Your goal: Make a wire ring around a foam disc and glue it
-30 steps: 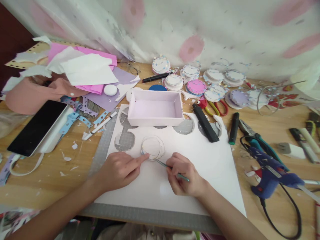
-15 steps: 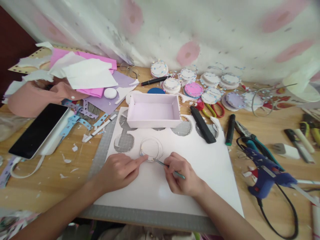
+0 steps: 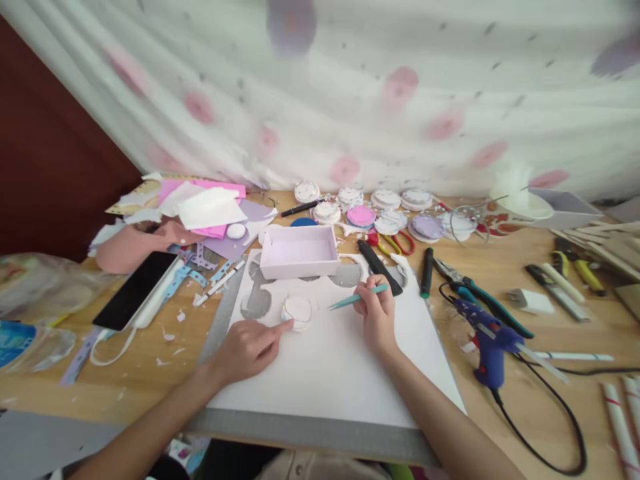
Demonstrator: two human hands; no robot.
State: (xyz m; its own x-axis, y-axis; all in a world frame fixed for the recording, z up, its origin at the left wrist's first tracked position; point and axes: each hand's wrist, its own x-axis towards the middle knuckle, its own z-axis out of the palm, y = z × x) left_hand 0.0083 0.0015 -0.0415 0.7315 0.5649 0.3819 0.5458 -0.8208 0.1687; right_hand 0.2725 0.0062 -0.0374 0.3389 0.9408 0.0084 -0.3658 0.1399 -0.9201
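A white foam sheet [image 3: 340, 360] with round holes cut out lies on a grey cutting mat [image 3: 320, 437]. A clear round ring [image 3: 298, 311] rests on the sheet. My left hand [image 3: 249, 348] is closed with its index finger stretched out, the tip pressing the ring's left edge. My right hand [image 3: 376, 313] is right of the ring, gripping a thin teal craft knife [image 3: 356, 298] lifted off the sheet, its tip pointing left. A pale pink open box [image 3: 299, 253] stands at the sheet's far edge.
A blue glue gun [image 3: 487, 340] with black cord lies at right beside pliers [image 3: 475, 293], markers and a black cutter [image 3: 379, 267]. Round decorated discs [image 3: 360, 217] and red scissors [image 3: 395, 243] line the back. A phone [image 3: 135, 290] and paper scraps [image 3: 200, 210] lie left.
My right hand lifted the teal knife off the ring's edge and moved up and right. The head tilted up and back, showing more curtain and table. The left finger stayed on the ring.
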